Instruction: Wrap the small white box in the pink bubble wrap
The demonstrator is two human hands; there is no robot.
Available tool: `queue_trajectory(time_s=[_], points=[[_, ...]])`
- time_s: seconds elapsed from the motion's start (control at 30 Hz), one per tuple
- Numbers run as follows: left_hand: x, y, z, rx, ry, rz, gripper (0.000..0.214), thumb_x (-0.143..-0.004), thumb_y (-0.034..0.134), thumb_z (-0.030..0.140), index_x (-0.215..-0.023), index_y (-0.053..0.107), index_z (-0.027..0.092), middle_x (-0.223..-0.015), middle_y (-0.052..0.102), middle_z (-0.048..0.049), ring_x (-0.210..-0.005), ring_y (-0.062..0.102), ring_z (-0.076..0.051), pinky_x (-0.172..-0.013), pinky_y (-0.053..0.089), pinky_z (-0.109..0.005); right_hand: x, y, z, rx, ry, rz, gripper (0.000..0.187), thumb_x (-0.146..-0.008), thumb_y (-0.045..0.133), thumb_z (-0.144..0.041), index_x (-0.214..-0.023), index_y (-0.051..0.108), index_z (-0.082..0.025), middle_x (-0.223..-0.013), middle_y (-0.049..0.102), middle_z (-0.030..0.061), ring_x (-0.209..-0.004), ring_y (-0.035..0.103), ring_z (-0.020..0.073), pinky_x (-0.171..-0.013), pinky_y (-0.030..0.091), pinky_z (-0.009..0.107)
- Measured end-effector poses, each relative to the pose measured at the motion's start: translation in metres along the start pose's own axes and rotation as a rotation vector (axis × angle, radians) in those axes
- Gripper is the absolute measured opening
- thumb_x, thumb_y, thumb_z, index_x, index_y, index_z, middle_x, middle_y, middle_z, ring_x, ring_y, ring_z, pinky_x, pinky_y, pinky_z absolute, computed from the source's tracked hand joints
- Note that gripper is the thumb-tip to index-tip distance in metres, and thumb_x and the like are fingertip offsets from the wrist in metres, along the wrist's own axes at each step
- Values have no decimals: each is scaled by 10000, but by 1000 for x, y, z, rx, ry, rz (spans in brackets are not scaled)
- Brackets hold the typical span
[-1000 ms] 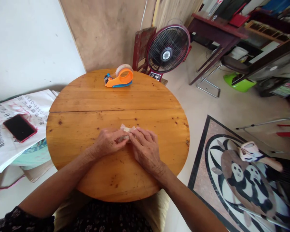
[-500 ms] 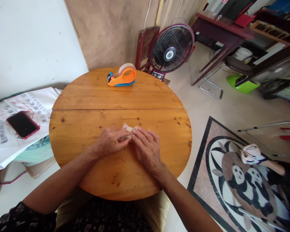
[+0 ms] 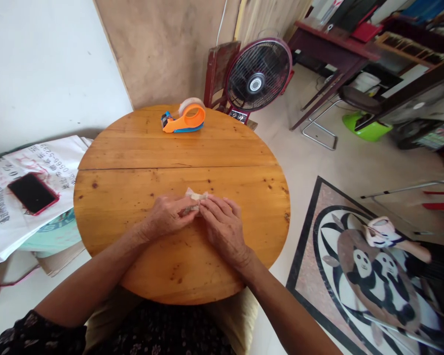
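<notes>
My left hand (image 3: pixel 168 214) and my right hand (image 3: pixel 224 227) meet at the middle of a round wooden table (image 3: pixel 133 197). Both are closed on a small pale crumpled piece (image 3: pixel 196 195), paper or thin plastic, that lies on the wood. Fingertips of both hands pinch it from either side. Most of the piece is hidden under my fingers; only its far edge shows.
An orange tape dispenser (image 3: pixel 185 118) with a roll sits at the table's far edge. A red-cased phone (image 3: pixel 32 193) lies on a printed white sack (image 3: pixel 7 217) to the left. A standing fan (image 3: pixel 258 76) and a dark chair are behind the table. A panda mat (image 3: pixel 373 276) covers the floor at right.
Only the camera has shifted slightly. Both hands stay closed on the small piece at the same spot on the table.
</notes>
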State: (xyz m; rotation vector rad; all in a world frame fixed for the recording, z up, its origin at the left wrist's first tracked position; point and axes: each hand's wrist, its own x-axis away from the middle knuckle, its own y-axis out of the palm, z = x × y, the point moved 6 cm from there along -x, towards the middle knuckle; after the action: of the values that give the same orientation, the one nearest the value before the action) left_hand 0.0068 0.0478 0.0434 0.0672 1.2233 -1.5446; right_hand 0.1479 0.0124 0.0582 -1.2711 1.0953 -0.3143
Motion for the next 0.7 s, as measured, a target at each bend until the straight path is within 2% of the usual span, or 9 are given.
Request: queue_trajectory(time_s=[0.1,0.2,0.3,0.43,0.57,0.7], points=[[-1,-1,0,-4,-11,8,95,-870,615,243,-890,702,212,-517,523,63,-462,466,-82,-515,368,-223,-4,1,-2,13,-14,-31,306,-929,484,-100,-1137,657,-241,-1187,715,47,-1260,551,190,-1092,315,377],[-1,-1,1,3,-4,7,87,-859,633,240,-884,708,205,-504,514,66,-450,444,-81,-507,353,-225,-3,-2,-2,-9,-15,21,313,-921,481,-84,-1150,643,-222,-1187,715,56,-1242,568,191,-1075,335,378],[-1,-1,1,7,1,7,99,-863,637,256,-898,712,201,-506,518,62,-458,450,-82,-511,354,-224,5,-7,1,-52,19,81,319,-910,500,-87,-1157,635,-237,-1163,724,54,-1212,591,197,-1050,358,387],[-1,-1,1,-1,-4,10,115,-863,631,256,-922,715,204,-513,527,59,-463,451,-86,-520,358,-224,10,-12,10,-102,94,95,353,-893,506,-101,-1186,616,-264,-1165,705,58,-1183,590,213,-1001,393,398],[-1,0,0,0,-3,-9,114,-857,639,258,-923,718,206,-515,528,55,-474,448,-97,-532,364,-234,3,-10,15,-67,139,14,385,-878,548,-199,-1261,576,-222,-1284,619,127,-1180,556,271,-951,418,423],[-1,-2,1,-14,7,3,121,-866,628,262,-926,707,193,-514,521,55,-475,442,-95,-539,367,-238,-4,-2,9,-40,94,-83,428,-863,572,-245,-1287,561,-185,-1359,561,157,-1262,496,301,-1003,397,449]])
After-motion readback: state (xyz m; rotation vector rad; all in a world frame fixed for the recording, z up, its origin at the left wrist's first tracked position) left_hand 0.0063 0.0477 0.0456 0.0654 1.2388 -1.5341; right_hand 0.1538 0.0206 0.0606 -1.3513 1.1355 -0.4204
